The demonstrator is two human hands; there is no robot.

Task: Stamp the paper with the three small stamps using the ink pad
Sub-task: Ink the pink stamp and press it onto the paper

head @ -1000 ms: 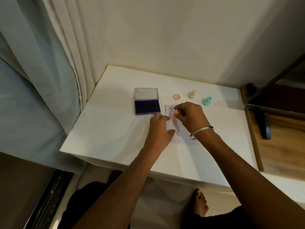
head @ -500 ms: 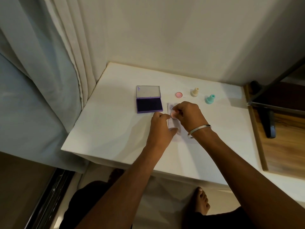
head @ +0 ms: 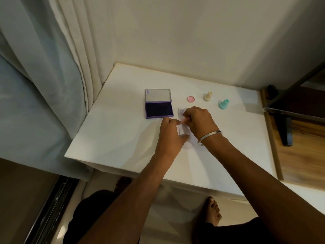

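Pink stamp [head: 184, 121] pinched by right hand [head: 198, 121], left hand [head: 171, 133] flat on paper [head: 181, 128]

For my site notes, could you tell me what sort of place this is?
Probably a room in a home: a small white table in a corner, pale curtains beside it, wood-look flooring, and the person barefoot.

Table [head: 112, 138]: smooth, matt white surface. Ink pad [head: 159, 110]: glossy purple plastic case, clear lid, dark matt pad. Cream stamp [head: 208, 96] and teal stamp [head: 223, 104]: smooth plastic. Paper [head: 182, 131]: thin, matt white. Bracelet [head: 209, 136]: polished metal. Curtain [head: 52, 67]: soft matt cloth. Shelf [head: 299, 155] beside the table's right edge: wood-grain finish.
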